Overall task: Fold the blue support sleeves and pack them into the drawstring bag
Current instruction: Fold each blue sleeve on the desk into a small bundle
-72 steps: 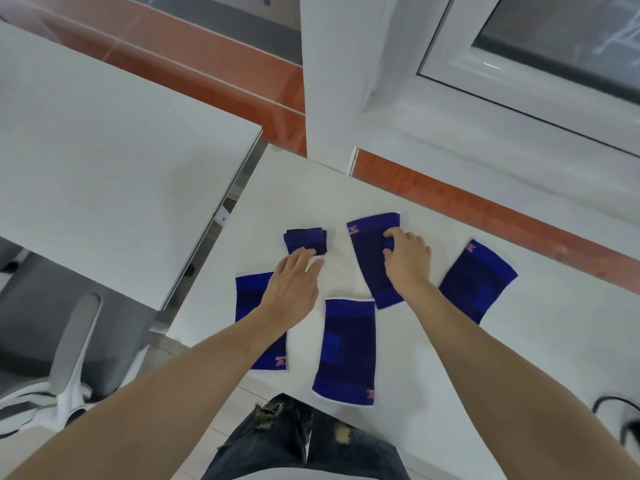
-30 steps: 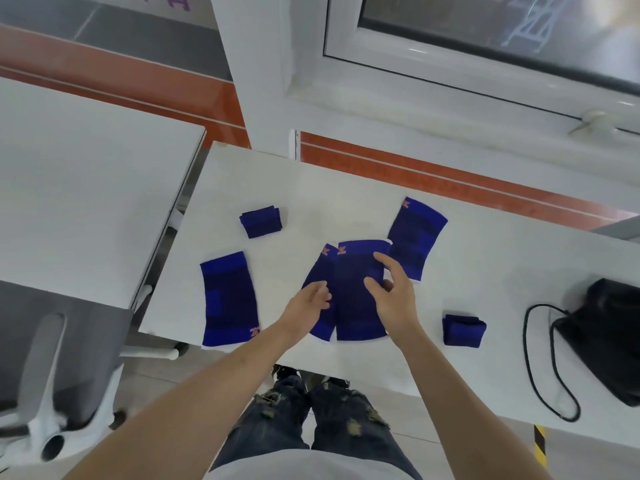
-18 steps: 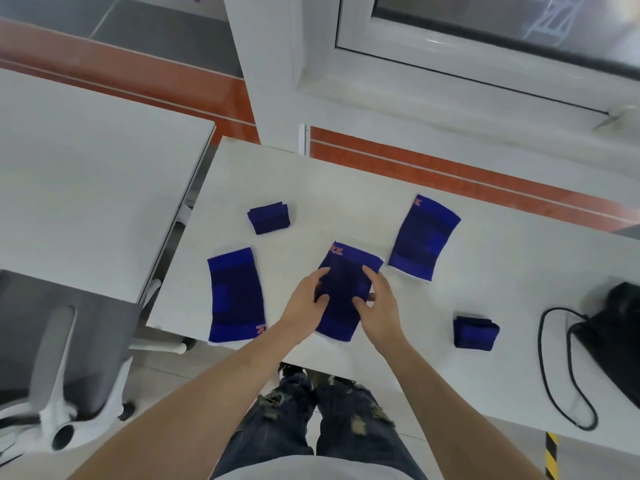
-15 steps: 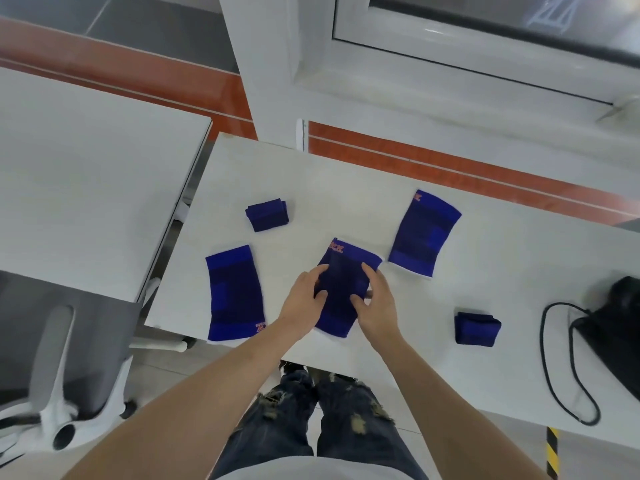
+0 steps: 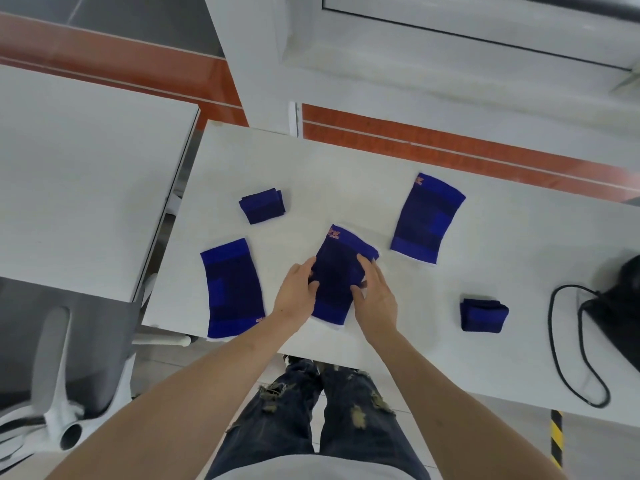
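A flat blue sleeve (image 5: 337, 271) lies near the table's front edge, centre, with orange print at its far end. My left hand (image 5: 294, 297) rests against its left side, fingers and thumb on the edge. My right hand (image 5: 375, 296) does the same on the right side, fingers fairly straight. Another flat sleeve (image 5: 232, 289) lies to the left and a third flat one (image 5: 427, 218) at the back right. One folded sleeve (image 5: 262, 206) sits at the back left, a second folded sleeve (image 5: 483, 315) to the right. The black drawstring bag (image 5: 620, 306) lies at the right edge, partly cut off.
The white table (image 5: 346, 174) abuts a windowed wall. The bag's black cord (image 5: 568, 358) loops over the table's right front. A second white table (image 5: 86, 174) stands to the left over a narrow gap, with an office chair (image 5: 59, 375) below it.
Two overlapping sleeves in the centre became one aligned pile between my hands. Over the last half second my hands stayed at its two sides.
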A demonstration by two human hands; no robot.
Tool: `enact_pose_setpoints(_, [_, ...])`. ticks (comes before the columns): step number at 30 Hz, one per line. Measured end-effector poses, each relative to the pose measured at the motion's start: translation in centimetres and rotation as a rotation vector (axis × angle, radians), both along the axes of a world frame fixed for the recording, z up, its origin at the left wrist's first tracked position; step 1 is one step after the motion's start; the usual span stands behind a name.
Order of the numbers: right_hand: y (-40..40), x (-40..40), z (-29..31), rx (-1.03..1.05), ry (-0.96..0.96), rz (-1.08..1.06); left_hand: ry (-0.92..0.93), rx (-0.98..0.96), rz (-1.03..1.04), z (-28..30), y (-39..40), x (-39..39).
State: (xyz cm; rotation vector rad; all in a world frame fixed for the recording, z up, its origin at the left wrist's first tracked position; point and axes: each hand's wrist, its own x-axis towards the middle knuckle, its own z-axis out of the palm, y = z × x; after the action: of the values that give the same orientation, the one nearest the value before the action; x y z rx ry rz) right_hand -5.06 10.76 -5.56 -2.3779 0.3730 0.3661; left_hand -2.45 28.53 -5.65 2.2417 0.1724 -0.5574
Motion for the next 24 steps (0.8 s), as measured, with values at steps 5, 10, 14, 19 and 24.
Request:
enact_pose_setpoints(5, [-0.3, 0.1, 0.5, 0.028, -0.05, -0.025, -0.036, -0.056, 0.027, 0.2, -0.2, -0.2])
enact_pose_setpoints(10, [-0.8, 0.4, -0.1, -0.04, -0.015, 0.051, 0.009, -0.008, 0.046, -0.4, -0.1, 0.2])
enact_pose_setpoints(14, [-1.0, 0.8, -0.7, -0.173, 0.021, 0.114, 0.04, 0.082, -0.009, -1.5, 0.6, 0.5])
enact_pose_setpoints(19, [-1.2, 1.3, -0.8, -0.246, 0.078, 0.139, 0.022, 0.264, -0.076, -0.9, 0.4, 0.3])
enact_pose_setpoints(24, [-1.0, 1.5, -0.4, -0.269, 0.108, 0.164, 0.059, 0.1, 0.016, -0.1, -1.1, 1.6])
